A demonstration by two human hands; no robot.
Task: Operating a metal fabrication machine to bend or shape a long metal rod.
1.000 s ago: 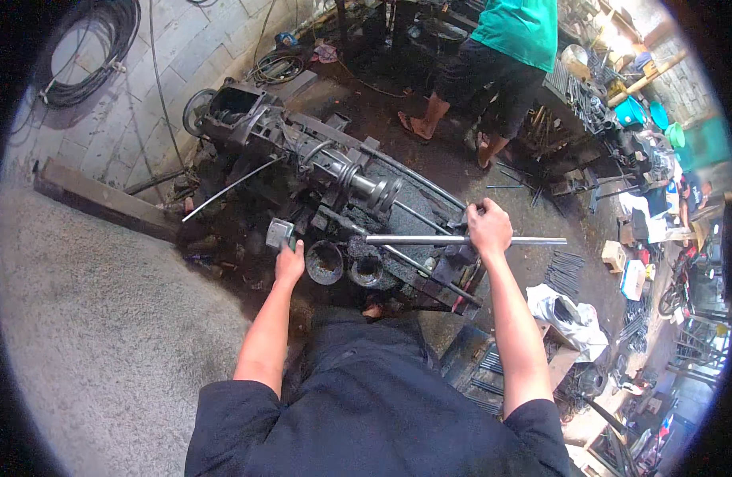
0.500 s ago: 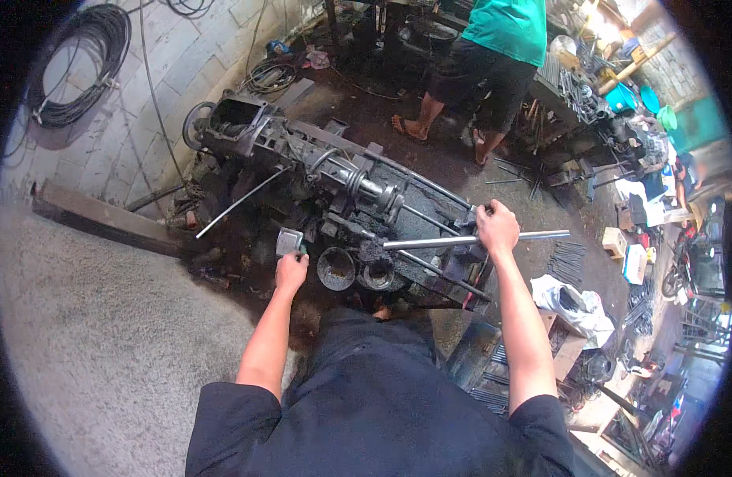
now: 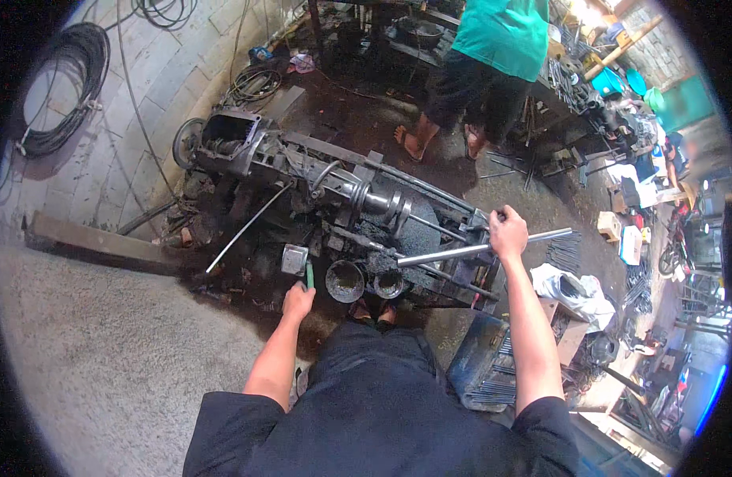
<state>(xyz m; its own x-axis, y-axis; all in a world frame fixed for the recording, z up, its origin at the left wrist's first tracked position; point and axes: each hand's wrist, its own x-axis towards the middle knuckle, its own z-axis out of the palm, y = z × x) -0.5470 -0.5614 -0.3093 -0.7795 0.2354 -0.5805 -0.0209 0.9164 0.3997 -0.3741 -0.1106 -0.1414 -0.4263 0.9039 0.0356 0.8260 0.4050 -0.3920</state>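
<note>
As arms point(image 3: 534, 338) stretch forward, right hand point(image 3: 509, 232) clasps rod point(image 3: 441, 256), knuckles up

Floor point(image 3: 541, 203) dark and stained, with paler grey part at left. Directly on it: machine point(image 3: 354, 193), bundle of thin dark rods point(image 3: 565, 254) at right, few loose rods point(image 3: 503, 174) near co-worker's feet point(image 3: 418, 143). Machine bed point(image 3: 426, 188) carries grey shavings point(image 3: 428, 211) (quite fine grains, depth not possible to tell).

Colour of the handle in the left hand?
Green; the handle in the left hand shows best in the head view.
</note>
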